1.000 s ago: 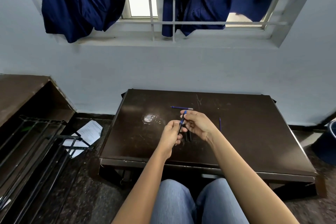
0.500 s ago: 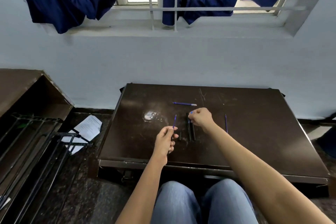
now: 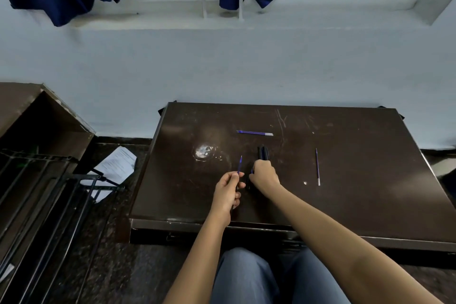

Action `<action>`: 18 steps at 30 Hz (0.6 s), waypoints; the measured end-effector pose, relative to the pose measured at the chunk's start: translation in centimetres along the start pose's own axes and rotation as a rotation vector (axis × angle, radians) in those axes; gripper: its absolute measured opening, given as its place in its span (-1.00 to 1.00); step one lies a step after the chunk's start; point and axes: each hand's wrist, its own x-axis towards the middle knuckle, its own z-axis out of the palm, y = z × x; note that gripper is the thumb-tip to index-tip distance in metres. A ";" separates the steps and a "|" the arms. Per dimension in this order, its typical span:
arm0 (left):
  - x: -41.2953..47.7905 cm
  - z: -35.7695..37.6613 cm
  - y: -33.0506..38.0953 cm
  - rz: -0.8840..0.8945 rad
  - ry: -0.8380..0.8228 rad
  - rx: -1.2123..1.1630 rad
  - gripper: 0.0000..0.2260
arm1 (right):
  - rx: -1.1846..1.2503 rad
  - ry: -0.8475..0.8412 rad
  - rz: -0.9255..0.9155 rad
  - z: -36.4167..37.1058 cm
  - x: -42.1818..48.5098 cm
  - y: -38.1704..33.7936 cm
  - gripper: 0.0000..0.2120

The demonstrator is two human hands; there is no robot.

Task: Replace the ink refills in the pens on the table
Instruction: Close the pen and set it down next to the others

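Your left hand (image 3: 228, 190) pinches a blue refill (image 3: 239, 164) pointing away from you, while your right hand (image 3: 264, 176), just beside it, curls over the near ends of the black pens (image 3: 263, 152), grip not discernible, both well inside the table (image 3: 370, 205) edges, a second refill (image 3: 255, 133) lying beyond and a third refill (image 3: 317, 166) to the right.

Bare forearms (image 3: 320, 227) and faded blue denim jeans (image 3: 246, 279).

We see a dark brown, scratched worktop (image 3: 357, 205) with a pale worn patch (image 3: 204, 152). One blue refill (image 3: 255, 133) lies crosswise far back, a thinner refill (image 3: 317, 166) well right, and black pens (image 3: 263, 152) side by side between them.
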 end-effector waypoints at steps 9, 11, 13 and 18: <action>2.1 0.1 -0.3 0.004 -0.031 -0.038 -0.79 | 0.866 -0.166 0.045 -1.6 -1.4 -1.3 -0.78; 2.4 0.6 -0.3 0.000 -0.042 -0.036 -0.78 | 0.890 -0.220 -0.012 -1.7 -1.6 -1.2 -0.83; 2.7 1.1 -0.3 -0.009 -0.049 -0.044 -0.78 | 0.896 -0.213 -0.011 -1.8 -1.4 -1.2 -0.89; 3.3 1.7 -0.4 -0.035 -0.044 -0.047 -0.79 | 1.106 -0.154 0.102 -4.2 0.5 -2.5 -0.90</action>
